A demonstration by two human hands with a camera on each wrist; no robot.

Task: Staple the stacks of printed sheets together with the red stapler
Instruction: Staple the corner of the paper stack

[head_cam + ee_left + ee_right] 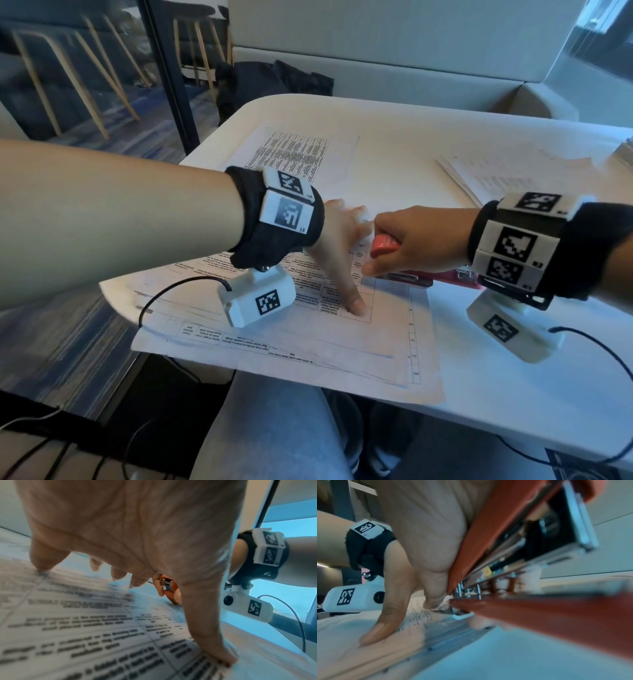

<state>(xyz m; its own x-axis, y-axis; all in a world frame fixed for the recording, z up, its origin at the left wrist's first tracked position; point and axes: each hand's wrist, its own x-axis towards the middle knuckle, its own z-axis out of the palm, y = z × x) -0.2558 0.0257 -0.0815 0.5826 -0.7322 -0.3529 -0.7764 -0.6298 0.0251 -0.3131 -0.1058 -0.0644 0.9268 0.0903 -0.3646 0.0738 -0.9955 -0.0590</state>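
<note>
A stack of printed sheets [308,339] lies at the near edge of the white table [513,394]. My left hand [342,246] is spread on it, with the thumb and fingertips [221,658] pressing the paper [85,628] down. My right hand [414,240] grips the red stapler [383,246] from above, and the stapler's front end [467,592] sits over the right edge of the stack [385,649], close to the left hand [385,615]. The stapler's mouth is partly hidden by the fingers [157,585].
A second printed sheet [301,157] lies farther back on the table. Another pile of papers [496,178] rests at the right rear. A dark bag [270,85] sits on the bench behind, and my knee [274,428] is under the table's near edge.
</note>
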